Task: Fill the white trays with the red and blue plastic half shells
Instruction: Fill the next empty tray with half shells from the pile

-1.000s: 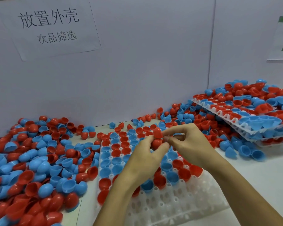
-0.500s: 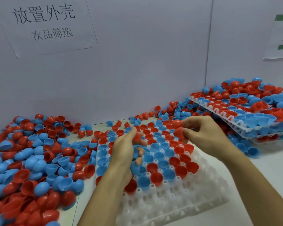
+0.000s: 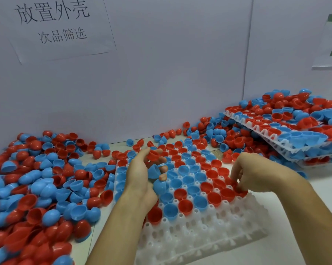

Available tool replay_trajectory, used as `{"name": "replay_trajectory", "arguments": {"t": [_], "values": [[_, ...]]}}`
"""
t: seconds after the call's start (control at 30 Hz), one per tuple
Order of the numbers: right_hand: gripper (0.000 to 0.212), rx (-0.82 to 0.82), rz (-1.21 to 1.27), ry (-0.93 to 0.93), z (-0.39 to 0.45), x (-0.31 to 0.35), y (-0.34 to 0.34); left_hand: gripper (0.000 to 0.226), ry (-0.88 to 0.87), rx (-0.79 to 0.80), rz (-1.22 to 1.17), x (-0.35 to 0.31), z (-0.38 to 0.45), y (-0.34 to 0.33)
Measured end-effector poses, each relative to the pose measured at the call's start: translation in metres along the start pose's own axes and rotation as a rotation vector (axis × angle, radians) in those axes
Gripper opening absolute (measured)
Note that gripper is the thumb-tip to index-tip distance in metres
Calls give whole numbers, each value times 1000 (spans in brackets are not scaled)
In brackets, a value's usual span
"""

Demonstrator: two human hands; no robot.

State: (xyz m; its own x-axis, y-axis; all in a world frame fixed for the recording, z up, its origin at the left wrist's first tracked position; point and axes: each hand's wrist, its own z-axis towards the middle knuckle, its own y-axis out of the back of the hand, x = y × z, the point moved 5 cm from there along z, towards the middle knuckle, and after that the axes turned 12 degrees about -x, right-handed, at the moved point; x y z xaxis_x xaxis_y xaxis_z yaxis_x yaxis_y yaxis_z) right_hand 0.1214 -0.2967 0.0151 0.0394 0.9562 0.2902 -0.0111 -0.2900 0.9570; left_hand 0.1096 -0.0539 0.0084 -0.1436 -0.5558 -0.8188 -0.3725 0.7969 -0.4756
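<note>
Nearest: white tray (image 3: 199, 243) on the table (image 3: 314, 190), front rows bare, cups filled with red and blue shells from about the middle back; both forearms reaching in over it from the near edge.

Left hand (image 3: 140, 176) over the tray's left part, fingers curled round several half shells: a red shell (image 3: 153, 155) pinched at the top by thumb and forefinger, a blue shell (image 3: 153, 171) below it against the palm, another blue shell (image 3: 160, 185) lowest, close above the filled cups.

Right hand (image 3: 256, 174) at the tray's right edge, fingers bent down, tips pinching a red half shell (image 3: 240, 189) at the end of a filled row; whether seated in its cup, impossible to tell.

Left of the tray: loose pile of red and blue shells (image 3: 37, 184) spread across the table, touching the tray's left rim.

Farther right: stack of filled trays (image 3: 302, 148) tilted, more loose shells heaped on top and scattered between it and the near tray.

Farthest: pale partition wall (image 3: 170, 73); printed paper sign (image 3: 60, 25) upper left; second sheet (image 3: 331, 41) at the right edge, cut off.
</note>
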Motion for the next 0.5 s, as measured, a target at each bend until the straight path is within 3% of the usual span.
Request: {"name": "replay_trajectory", "arguments": {"t": [0.23, 0.33, 0.5], "values": [[39, -5, -9, 47, -5, -3, 9, 29, 78, 2, -143, 1, -3, -2], [32, -55, 12, 65, -5, -1, 13, 26, 78, -5, -186, 0, -3, -2], [12, -301, 255, 194, -4, 28, 17, 25, 34, -3, -197, 0, -1, -3]]}}
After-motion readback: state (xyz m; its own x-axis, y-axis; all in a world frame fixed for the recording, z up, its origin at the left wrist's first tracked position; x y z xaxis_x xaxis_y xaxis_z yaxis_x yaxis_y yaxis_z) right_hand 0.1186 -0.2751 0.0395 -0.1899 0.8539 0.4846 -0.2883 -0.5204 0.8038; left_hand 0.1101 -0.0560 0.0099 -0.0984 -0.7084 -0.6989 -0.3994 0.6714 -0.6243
